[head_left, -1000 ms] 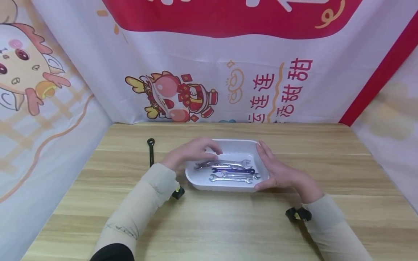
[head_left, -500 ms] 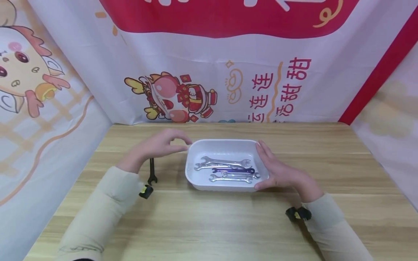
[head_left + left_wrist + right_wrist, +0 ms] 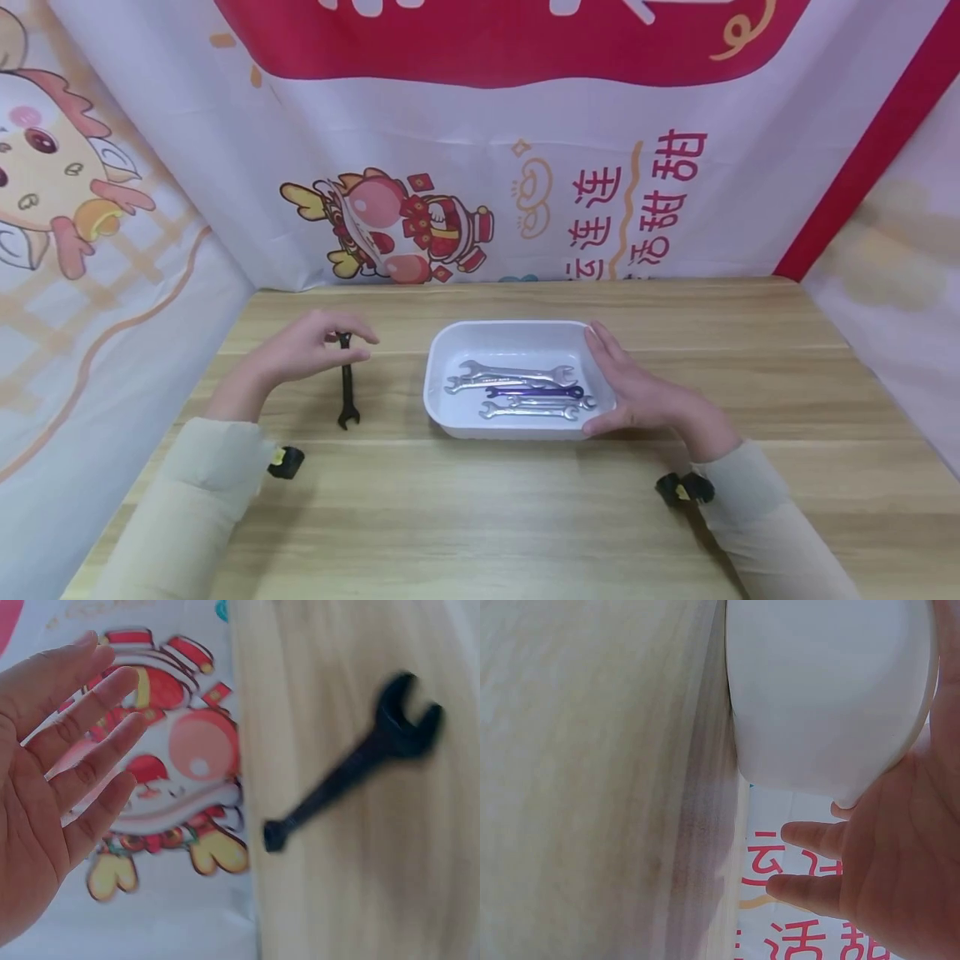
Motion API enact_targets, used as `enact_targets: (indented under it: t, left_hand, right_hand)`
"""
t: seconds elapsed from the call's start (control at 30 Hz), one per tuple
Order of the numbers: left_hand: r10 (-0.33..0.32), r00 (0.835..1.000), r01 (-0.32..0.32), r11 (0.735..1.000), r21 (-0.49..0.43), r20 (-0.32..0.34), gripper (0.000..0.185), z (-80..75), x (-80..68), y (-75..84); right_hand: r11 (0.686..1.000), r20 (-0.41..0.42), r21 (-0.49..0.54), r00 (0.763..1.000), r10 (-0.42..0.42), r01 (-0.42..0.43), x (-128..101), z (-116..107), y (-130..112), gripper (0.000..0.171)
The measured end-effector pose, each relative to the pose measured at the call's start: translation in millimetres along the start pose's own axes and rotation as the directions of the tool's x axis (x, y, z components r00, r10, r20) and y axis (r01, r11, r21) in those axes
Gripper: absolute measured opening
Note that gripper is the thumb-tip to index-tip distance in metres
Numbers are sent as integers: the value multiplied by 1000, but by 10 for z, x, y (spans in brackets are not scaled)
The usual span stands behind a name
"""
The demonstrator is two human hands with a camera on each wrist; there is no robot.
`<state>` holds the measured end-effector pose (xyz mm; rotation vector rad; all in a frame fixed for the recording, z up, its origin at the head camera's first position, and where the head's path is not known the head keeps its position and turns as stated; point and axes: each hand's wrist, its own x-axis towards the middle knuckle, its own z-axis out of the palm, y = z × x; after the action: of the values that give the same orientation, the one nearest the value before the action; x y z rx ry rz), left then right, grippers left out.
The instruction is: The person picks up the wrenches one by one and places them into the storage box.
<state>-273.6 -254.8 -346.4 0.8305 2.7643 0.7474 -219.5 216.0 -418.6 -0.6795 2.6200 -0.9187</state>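
A black combination wrench point(image 3: 347, 396) lies lengthwise on the table, left of a white plastic tray point(image 3: 517, 433). Above the wrench's far end hovers my left hand point(image 3: 303, 350), thumb and fingers apart and nothing between them; the hand hides part of that end. In the left wrist view the fingers point(image 3: 82, 772) are spread, away from the wrench point(image 3: 345, 776). My right hand point(image 3: 637, 396) holds the tray's right end, thumb at the near corner and fingers at the far one. Inside the tray lie several silver wrenches point(image 3: 517, 372) and one blue wrench point(image 3: 534, 391).
The wooden table point(image 3: 480, 517) ends at the back against a white and red printed cloth point(image 3: 480, 125). More printed cloth point(image 3: 112, 333) hangs along the left side and the right side.
My left hand has come out of the tray and moved left to the black wrench. My right hand and the tray have stayed in place.
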Motion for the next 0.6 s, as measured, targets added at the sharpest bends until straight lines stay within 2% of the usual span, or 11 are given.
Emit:
enact_targets:
  t: [0.2, 0.4, 0.6]
  left_hand:
    - [-41, 999, 41, 999, -33, -8, 21, 66, -138, -258]
    - [8, 1000, -9, 1000, -24, -15, 24, 154, -215, -483]
    - [46, 999, -46, 999, -5, -8, 31, 223, -204, -633]
  right_hand:
    - [1000, 2, 5, 1000, 10, -10, -9, -1, -10, 141]
    - [1000, 3, 8, 1000, 13, -13, -14, 2, -17, 140]
    - [1000, 5, 8, 1000, 23, -23, -8, -15, -28, 139]
